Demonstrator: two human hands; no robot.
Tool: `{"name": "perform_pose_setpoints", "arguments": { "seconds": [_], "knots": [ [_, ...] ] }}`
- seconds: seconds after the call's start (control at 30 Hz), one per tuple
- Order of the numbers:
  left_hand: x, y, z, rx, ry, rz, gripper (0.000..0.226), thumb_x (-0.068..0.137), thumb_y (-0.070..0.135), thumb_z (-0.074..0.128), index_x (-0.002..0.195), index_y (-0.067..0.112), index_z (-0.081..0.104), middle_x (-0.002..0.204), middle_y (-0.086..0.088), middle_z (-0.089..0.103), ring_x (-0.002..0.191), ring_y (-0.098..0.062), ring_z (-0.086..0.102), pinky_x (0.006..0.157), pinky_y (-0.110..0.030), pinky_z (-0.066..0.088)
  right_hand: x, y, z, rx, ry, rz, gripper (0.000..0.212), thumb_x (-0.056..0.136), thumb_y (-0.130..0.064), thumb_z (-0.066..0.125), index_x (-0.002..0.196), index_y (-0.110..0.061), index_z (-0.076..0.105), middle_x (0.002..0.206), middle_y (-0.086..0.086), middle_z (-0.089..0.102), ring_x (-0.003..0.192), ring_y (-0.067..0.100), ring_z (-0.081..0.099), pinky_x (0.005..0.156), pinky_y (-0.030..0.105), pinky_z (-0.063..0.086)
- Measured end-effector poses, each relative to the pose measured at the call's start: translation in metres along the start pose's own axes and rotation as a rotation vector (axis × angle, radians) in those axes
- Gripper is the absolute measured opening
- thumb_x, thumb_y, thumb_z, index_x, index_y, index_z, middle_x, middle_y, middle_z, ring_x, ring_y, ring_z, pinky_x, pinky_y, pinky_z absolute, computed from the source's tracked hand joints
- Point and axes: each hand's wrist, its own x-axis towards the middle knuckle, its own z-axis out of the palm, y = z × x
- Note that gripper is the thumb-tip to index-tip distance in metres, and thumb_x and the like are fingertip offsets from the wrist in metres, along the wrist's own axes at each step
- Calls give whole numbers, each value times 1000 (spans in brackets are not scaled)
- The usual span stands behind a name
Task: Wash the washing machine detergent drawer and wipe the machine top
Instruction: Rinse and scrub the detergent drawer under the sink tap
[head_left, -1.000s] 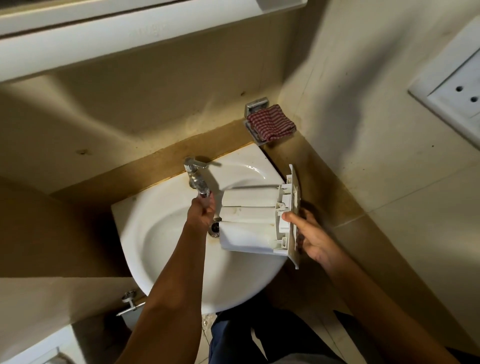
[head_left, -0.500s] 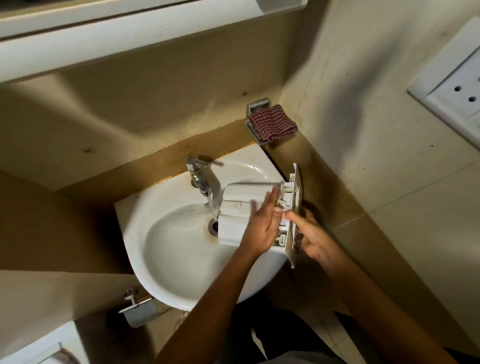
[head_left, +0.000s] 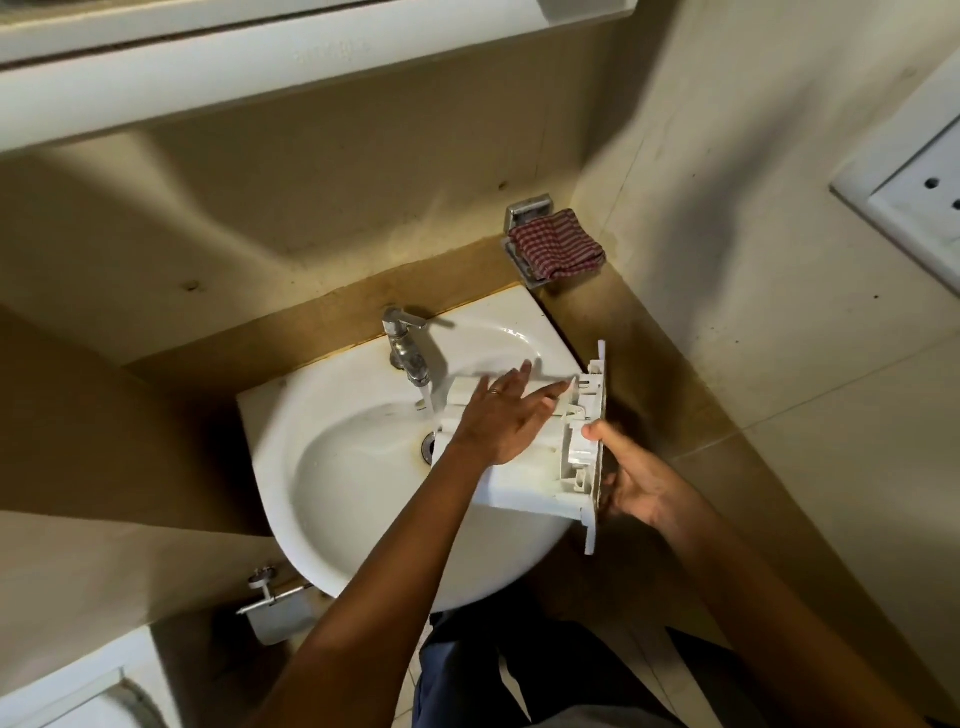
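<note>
The white detergent drawer (head_left: 524, 480) lies over the right side of the white sink (head_left: 358, 499), its front panel pointing right. My right hand (head_left: 636, 480) grips that front panel, thumb on the inner side and fingers behind it. My left hand (head_left: 501, 421) lies flat on the drawer's top with fingers straight and spread. Water runs from the chrome tap (head_left: 408, 351) just left of the drawer's far end.
A red checked cloth (head_left: 558, 244) sits in a metal soap holder on the wall behind the sink. A wall socket (head_left: 914, 208) is at the right. A toilet roll holder (head_left: 275, 605) hangs below the sink at left. A shelf runs overhead.
My left hand left the tap and moved right onto the drawer, then slid back along its top. Water now runs. The drawer has come a little toward me.
</note>
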Motion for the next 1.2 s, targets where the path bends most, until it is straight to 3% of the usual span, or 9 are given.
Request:
{"name": "perform_pose_setpoints", "arguments": {
  "seconds": [0.13, 0.27, 0.4, 0.5, 0.57, 0.67, 0.8, 1.03, 1.2],
  "knots": [
    [-25, -28, 3, -8, -24, -144, 49, 102, 53, 16, 150, 48, 10, 160, 12, 16, 148, -18, 17, 118, -55, 4, 2, -2, -9, -112, -25, 44, 71, 49, -37, 82, 114, -16, 64, 112, 13, 67, 106, 33, 59, 96, 51, 44],
    [-61, -50, -5, -257, -98, -363, 48, 102, 51, 21, 142, 37, 44, 144, 8, 50, 139, -21, 38, 117, -49, 17, 2, -14, -11, -275, -84, 78, 104, 28, -47, 86, 124, -19, 58, 127, 15, 58, 114, 37, 55, 102, 57, 37],
    [-95, -72, -13, -532, -45, -630, 57, 97, 60, 32, 96, 10, 60, 90, -4, 63, 93, -23, 60, 86, -35, 47, 3, -29, -7, -315, -180, 90, 82, 45, -37, 82, 121, -13, 61, 120, 17, 64, 110, 36, 61, 101, 56, 41],
    [-111, -79, -16, -1126, 56, -872, 48, 94, 55, 50, 109, 12, 64, 101, -7, 64, 85, -22, 63, 69, -32, 55, 8, -35, 5, -295, -236, 117, 51, 59, -24, 74, 106, -9, 65, 97, 16, 71, 88, 32, 66, 94, 50, 47],
    [-119, -81, -18, -1327, 90, -914, 42, 91, 52, 56, 112, 17, 67, 106, -8, 65, 87, -24, 64, 74, -33, 55, 14, -35, 14, -277, -269, 147, 45, 50, -20, 78, 92, -8, 69, 86, 16, 71, 73, 29, 69, 81, 44, 54],
    [-130, -82, -23, -1305, 136, -962, 37, 88, 59, 55, 107, 28, 62, 104, 2, 63, 96, -20, 60, 79, -30, 49, 29, -32, 27, -269, -330, 184, 49, 37, -23, 83, 82, -9, 74, 85, 16, 70, 71, 28, 68, 71, 37, 56],
    [-143, -89, -29, -1208, 236, -910, 59, 72, 70, 62, 105, 22, 65, 93, 3, 71, 86, -16, 64, 90, -30, 50, 45, -28, 40, -262, -341, 166, 30, 60, -26, 71, 84, -9, 69, 75, 12, 68, 62, 24, 65, 60, 28, 54],
    [-157, -73, -37, -1017, 529, -1028, 53, 75, 46, 76, 94, -1, 65, 82, -10, 67, 77, -25, 67, 79, -40, 57, 84, -17, 61, -500, -353, 217, 29, 86, -27, 59, 109, -9, 63, 88, 11, 69, 68, 22, 66, 68, 31, 53],
    [-161, -65, -43, -1026, 612, -1119, 37, 74, 37, 78, 74, 5, 61, 67, -6, 61, 62, -21, 59, 66, -33, 54, 81, -27, 85, -857, -335, 94, 34, 90, -39, 60, 120, -22, 60, 104, -9, 61, 95, 9, 56, 87, 21, 44]
  ]
}}
